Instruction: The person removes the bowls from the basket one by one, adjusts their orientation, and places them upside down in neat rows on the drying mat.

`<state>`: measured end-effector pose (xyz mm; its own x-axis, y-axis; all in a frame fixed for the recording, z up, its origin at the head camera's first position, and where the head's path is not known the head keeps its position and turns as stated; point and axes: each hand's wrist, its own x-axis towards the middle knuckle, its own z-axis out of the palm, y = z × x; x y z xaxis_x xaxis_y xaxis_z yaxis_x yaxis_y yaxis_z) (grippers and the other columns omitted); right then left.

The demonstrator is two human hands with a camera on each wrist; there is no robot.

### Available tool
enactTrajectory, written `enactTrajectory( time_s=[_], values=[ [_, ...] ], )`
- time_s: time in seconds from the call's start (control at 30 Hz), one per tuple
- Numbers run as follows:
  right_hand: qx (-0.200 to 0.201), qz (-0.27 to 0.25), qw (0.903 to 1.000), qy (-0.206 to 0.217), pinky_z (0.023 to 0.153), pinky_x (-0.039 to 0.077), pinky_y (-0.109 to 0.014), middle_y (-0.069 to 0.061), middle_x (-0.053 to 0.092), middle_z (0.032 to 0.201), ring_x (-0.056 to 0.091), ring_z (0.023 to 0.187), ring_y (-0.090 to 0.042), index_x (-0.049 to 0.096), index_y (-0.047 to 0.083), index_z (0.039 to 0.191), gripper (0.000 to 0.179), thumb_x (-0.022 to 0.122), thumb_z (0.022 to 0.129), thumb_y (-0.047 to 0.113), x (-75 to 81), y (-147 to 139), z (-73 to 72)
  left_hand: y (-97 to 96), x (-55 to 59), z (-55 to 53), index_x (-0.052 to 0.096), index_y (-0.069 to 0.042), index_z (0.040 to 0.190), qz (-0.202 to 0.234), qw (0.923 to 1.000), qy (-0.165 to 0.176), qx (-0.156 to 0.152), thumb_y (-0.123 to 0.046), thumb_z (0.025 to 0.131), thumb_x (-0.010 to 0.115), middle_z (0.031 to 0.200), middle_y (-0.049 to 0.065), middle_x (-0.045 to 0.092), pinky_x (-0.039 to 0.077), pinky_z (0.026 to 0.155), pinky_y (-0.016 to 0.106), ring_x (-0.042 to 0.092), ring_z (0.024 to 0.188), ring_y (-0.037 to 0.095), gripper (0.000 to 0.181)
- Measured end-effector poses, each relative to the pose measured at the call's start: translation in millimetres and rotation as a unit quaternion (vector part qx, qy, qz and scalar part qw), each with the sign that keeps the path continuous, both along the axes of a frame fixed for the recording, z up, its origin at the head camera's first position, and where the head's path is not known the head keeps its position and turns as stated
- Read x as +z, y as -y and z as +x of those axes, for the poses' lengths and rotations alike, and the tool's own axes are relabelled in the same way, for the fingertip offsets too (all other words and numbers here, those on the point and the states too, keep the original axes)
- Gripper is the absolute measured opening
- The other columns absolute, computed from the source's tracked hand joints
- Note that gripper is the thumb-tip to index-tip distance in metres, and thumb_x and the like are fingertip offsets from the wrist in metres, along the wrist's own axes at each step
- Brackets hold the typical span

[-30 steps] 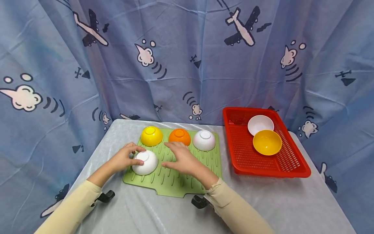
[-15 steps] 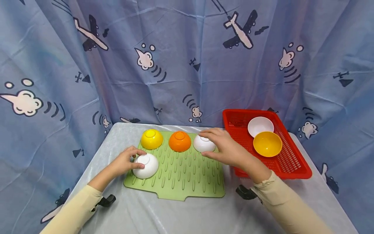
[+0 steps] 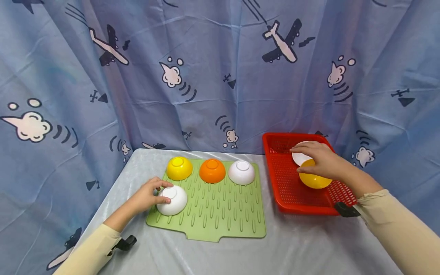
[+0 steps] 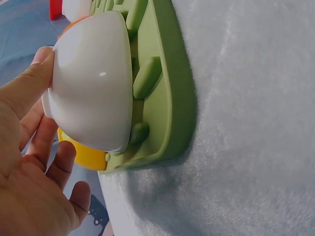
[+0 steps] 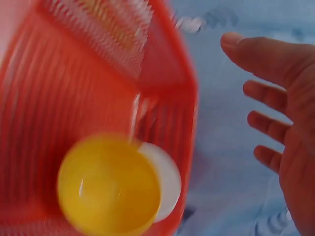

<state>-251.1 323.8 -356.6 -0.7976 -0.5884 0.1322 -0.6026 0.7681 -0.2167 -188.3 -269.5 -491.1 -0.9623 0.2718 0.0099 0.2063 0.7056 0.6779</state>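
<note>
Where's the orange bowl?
In the head view, the orange bowl sits far back on the green mat, between a yellow bowl left and white bowl right.

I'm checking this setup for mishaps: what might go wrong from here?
The left hand pinches the base of an upside-down round white bowl near the edge of the green ridged mat; a nudge might tip it off.

The right hand hovers over the red perforated basket, where a deep-yellow bowl overlaps another white bowl in view; reaching for one could knock the other.

The right hand (image 3: 323,161) has moved over the red basket (image 3: 299,209).
</note>
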Motion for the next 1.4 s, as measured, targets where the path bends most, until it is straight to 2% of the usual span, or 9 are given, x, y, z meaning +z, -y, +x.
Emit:
enactTrajectory(
  time_s=[0.2, 0.47, 0.57, 0.73, 1.03, 1.27, 1.4],
  values=[
    [-0.032, 0.042, 0.9973, 0.050, 0.106, 0.026, -0.066, -0.016, 0.059, 0.143, 0.042, 0.136, -0.042, 0.063, 0.012, 0.138, 0.065, 0.088, 0.080, 0.027, -12.9, -43, -13.4, 0.0, 0.8, 2.3, 0.073, -0.019, 0.124, -0.007, 1.0000, 0.002, 0.003, -0.034, 0.076, 0.090, 0.103, 0.000, 0.056, 0.041, 0.078, 0.037, 0.048, 0.097, 0.022, 0.054],
    [-0.046, 0.058, 0.9947, 0.072, 0.103, 0.026, -0.067, -0.017, 0.055, 0.146, 0.040, 0.134, -0.044, 0.062, 0.010, 0.140, 0.075, 0.093, 0.072, 0.022, -30.8, -75, -23.1, -1.7, 0.8, 2.5, 0.073, -0.017, 0.124, -0.005, 0.9999, -0.015, -0.005, -0.033, 0.076, 0.090, 0.099, 0.003, 0.055, 0.040, 0.076, 0.036, 0.048, 0.095, 0.022, 0.053],
    [-0.048, 0.080, 0.9933, 0.069, 0.103, 0.025, -0.069, -0.019, 0.051, 0.150, 0.036, 0.136, -0.046, 0.059, 0.011, 0.143, 0.082, 0.094, 0.070, 0.023, -36.3, -82, -26.9, -1.9, -0.5, 3.0, 0.073, -0.018, 0.124, -0.004, 0.9999, -0.010, -0.001, -0.033, 0.075, 0.090, 0.098, 0.003, 0.055, 0.040, 0.077, 0.037, 0.048, 0.095, 0.023, 0.053],
    [-0.051, 0.098, 0.9911, 0.073, 0.105, 0.021, -0.071, -0.019, 0.045, 0.155, 0.030, 0.139, -0.048, 0.055, 0.013, 0.147, 0.093, 0.096, 0.065, 0.024, -43.9, -90, -32.7, -2.5, -1.2, 4.0, 0.073, -0.019, 0.125, -0.004, 1.0000, -0.001, 0.002, -0.034, 0.076, 0.090, 0.098, 0.002, 0.055, 0.040, 0.078, 0.036, 0.048, 0.096, 0.023, 0.054],
    [-0.044, 0.094, 0.9896, 0.099, 0.105, 0.022, -0.068, -0.017, 0.049, 0.151, 0.031, 0.139, -0.047, 0.054, 0.013, 0.149, 0.096, 0.096, 0.064, 0.026, -50.3, -89, -44.0, -0.7, 2.4, 1.2, 0.073, -0.018, 0.123, -0.005, 0.9999, -0.012, 0.002, -0.033, 0.077, 0.090, 0.099, 0.001, 0.056, 0.040, 0.078, 0.037, 0.049, 0.097, 0.024, 0.051],
    [-0.049, 0.109, 0.9866, 0.111, 0.107, 0.019, -0.070, -0.020, 0.047, 0.151, 0.030, 0.138, -0.050, 0.050, 0.009, 0.151, 0.106, 0.098, 0.060, 0.037, -56.4, -87, -53.4, 0.9, 0.1, 1.6, 0.073, -0.020, 0.124, 0.000, 1.0000, -0.008, 0.000, -0.032, 0.077, 0.090, 0.101, -0.001, 0.056, 0.041, 0.080, 0.039, 0.049, 0.098, 0.025, 0.052],
    [-0.043, 0.112, 0.9879, 0.098, 0.107, 0.021, -0.069, -0.023, 0.048, 0.148, 0.034, 0.137, -0.051, 0.051, 0.006, 0.148, 0.106, 0.097, 0.060, 0.043, -62.4, -86, -56.7, 0.5, -0.4, 1.1, 0.073, -0.021, 0.124, 0.001, 1.0000, -0.005, 0.003, -0.033, 0.076, 0.090, 0.102, -0.002, 0.056, 0.042, 0.081, 0.039, 0.049, 0.100, 0.025, 0.052]
  ],
)
